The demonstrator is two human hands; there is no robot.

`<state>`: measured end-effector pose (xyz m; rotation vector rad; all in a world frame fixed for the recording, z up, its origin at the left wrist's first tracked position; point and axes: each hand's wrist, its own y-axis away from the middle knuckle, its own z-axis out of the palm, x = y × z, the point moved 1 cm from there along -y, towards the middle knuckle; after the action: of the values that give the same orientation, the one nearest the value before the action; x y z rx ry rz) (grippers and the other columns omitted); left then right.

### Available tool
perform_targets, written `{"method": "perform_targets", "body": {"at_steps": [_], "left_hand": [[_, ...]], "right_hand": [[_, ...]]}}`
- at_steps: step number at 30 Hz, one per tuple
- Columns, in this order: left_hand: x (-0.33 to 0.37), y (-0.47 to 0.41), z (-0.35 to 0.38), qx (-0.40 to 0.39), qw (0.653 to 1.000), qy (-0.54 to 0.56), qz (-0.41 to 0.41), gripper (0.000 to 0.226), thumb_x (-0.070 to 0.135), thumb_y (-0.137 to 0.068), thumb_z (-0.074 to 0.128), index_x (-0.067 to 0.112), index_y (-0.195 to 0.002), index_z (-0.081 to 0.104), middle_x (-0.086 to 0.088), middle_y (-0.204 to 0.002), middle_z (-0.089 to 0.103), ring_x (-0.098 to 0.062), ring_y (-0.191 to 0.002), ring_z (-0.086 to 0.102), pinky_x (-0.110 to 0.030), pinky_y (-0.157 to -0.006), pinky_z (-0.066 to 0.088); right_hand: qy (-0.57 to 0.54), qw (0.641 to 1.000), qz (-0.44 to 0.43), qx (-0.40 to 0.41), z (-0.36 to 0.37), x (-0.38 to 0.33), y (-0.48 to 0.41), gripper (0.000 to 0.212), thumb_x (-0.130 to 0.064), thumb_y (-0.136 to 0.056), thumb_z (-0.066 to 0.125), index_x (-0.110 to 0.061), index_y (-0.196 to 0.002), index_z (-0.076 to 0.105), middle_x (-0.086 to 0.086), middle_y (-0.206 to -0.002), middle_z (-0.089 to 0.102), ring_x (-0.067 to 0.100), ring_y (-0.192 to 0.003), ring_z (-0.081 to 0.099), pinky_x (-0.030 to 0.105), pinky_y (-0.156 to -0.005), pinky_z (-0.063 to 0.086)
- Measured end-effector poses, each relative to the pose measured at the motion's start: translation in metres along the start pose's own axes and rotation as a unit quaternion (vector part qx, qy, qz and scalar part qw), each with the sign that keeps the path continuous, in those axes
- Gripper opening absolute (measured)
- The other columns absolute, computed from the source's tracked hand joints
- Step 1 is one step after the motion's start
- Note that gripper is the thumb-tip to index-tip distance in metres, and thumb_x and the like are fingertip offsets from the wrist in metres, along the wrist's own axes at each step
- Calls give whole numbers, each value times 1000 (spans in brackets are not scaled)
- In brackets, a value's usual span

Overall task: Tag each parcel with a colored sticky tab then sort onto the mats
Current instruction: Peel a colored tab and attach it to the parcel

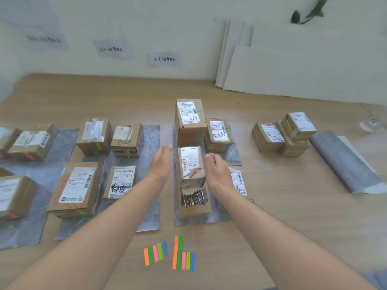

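A long cardboard parcel (191, 181) with a blue tab on its torn flap lies on the right grey mat (222, 214). My left hand (161, 164) hovers open just left of it, and my right hand (217, 174) hovers open just right of it; neither grips it. Behind it on the same mat stand a tall parcel marked A68 (189, 122) and a smaller parcel (218, 135), both with blue tabs. Part of a flat parcel (239, 183) shows beside my right hand. Strips of colored sticky tabs (156, 253) (183, 260) lie at the table's near edge.
The middle mat (149, 185) carries several parcels with green tabs, and the left mat (41, 174) holds parcels with pink tabs. Three untagged parcels (282, 135) are stacked at the right. A rolled grey mat (345, 162) lies beyond them. White boards (293, 65) lean on the wall.
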<state>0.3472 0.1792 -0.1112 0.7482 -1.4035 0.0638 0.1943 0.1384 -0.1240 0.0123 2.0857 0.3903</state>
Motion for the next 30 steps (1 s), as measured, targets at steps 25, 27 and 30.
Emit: {"method": "perform_targets", "body": {"at_steps": [25, 27, 30], "left_hand": [[1, 162, 214, -34, 995, 27, 91, 49, 47, -100, 40, 23, -141, 53, -3, -148, 48, -22, -137, 43, -45, -120, 28], [2, 164, 229, -42, 994, 27, 94, 47, 44, -102, 39, 23, -141, 54, -4, -148, 48, -23, -136, 43, -42, -118, 31], [9, 165, 247, -60, 993, 25, 100, 46, 41, -103, 38, 19, -141, 53, -6, -147, 49, -23, -136, 44, -36, -114, 33]], "right_hand": [[-96, 989, -99, 53, -252, 97, 60, 32, -40, -107, 41, -20, -120, 63, -2, -114, 64, 15, -108, 57, 30, -83, 38], [-106, 988, -97, 62, -266, 104, 57, 36, -40, -106, 42, -18, -126, 63, -1, -119, 64, 16, -112, 57, 30, -87, 39], [-123, 985, -96, 77, -283, 106, 51, 35, -40, -106, 42, -18, -124, 63, -4, -113, 65, 14, -109, 57, 30, -87, 39]]}}
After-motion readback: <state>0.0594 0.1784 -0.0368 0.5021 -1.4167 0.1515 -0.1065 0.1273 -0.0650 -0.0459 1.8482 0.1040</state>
